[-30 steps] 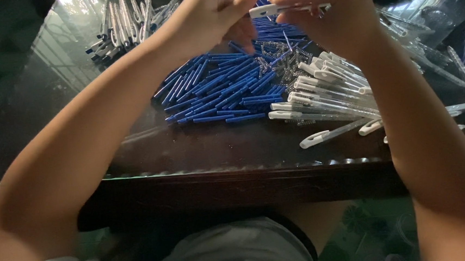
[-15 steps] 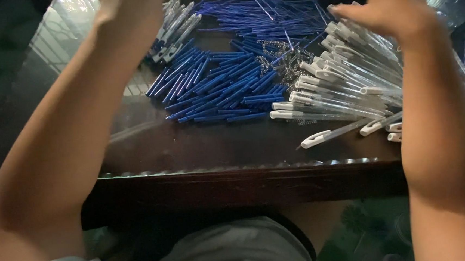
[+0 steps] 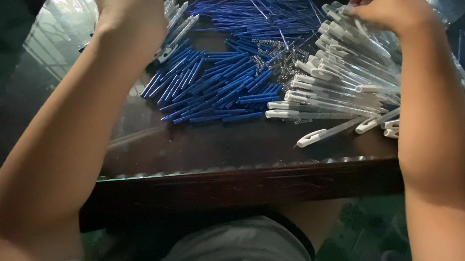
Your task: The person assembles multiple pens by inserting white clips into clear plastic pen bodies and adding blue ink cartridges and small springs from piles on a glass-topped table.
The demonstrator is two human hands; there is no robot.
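2 hands apart, right hand (image 3: 390,2) fingers curled on clear pen barrels (image 3: 343,79), left hand (image 3: 125,4) grip hidden.

**Dark glass-topped bench covered in pen parts**

A dark bench (image 3: 190,150) with a glossy glass top and a dark wooden front edge carries several heaps. At the centre lies a pile of blue pen barrels (image 3: 213,88). Behind it, thin blue refills (image 3: 251,9) are scattered. Right of the blue pile, touching it, sit small metal springs (image 3: 271,54), then clear pens with white caps (image 3: 338,79). Left of it, more clear pens (image 3: 175,20).
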